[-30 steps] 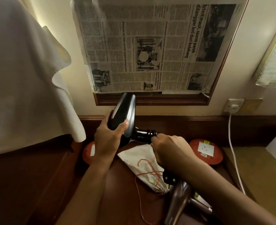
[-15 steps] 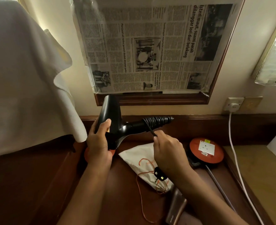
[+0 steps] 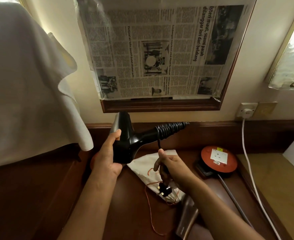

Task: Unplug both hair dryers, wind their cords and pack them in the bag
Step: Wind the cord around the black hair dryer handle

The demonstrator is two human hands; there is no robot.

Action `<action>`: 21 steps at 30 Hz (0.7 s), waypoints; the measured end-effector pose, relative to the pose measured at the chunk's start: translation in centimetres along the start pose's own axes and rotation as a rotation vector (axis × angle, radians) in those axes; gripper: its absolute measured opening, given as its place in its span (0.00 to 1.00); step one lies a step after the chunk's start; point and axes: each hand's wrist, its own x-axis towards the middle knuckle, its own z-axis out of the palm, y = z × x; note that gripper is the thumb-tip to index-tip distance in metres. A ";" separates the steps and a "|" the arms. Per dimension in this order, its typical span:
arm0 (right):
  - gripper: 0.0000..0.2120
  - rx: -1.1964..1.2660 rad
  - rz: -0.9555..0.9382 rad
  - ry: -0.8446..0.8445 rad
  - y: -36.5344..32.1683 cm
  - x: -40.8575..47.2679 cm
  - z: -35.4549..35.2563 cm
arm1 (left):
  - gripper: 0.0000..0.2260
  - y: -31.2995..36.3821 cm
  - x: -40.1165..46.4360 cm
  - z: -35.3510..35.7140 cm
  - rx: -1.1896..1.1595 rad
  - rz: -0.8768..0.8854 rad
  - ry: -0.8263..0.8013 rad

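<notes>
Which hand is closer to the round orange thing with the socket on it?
The right hand. It holds the black cord just left of the orange extension reel. The left hand grips the black hair dryer farther off on the left, beyond the right hand.

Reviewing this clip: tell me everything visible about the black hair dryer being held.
The black hair dryer looks like glossy plastic. It is held up above the desk, its barrel pointing up toward the wall and its handle pointing right. Its cord is coiled tightly round the handle; a short tail drops to the right hand, which grips it, with the plug hanging below. The left hand grips the body.
</notes>
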 end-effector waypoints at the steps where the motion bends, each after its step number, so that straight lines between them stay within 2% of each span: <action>1: 0.29 0.023 0.025 -0.039 0.4 0.1 -0.1 | 0.21 -0.1 -0.2 0.1 0.015 -0.020 -0.001; 6: 0.25 0.138 0.096 -0.188 2.6 0.8 -1.2 | 0.21 -0.3 -0.3 -0.3 0.095 -0.033 0.005; 9: 0.19 -0.111 0.050 -0.156 2.6 1.2 -1.8 | 0.23 0.1 -0.4 -0.5 0.087 -0.041 -0.013; 12: 0.16 -0.346 -0.059 -0.117 1.6 1.7 -1.8 | 0.12 0.5 -0.4 -0.6 0.113 -0.023 -0.052; 17: 0.18 -0.344 -0.061 -0.147 0.2 2.4 -2.7 | 0.11 1.7 -0.3 -0.7 0.084 -0.054 -0.150; 21: 0.22 -0.429 0.046 -0.129 -1.0 3.2 -3.8 | 0.10 2.7 -0.1 -0.8 0.069 -0.042 -0.272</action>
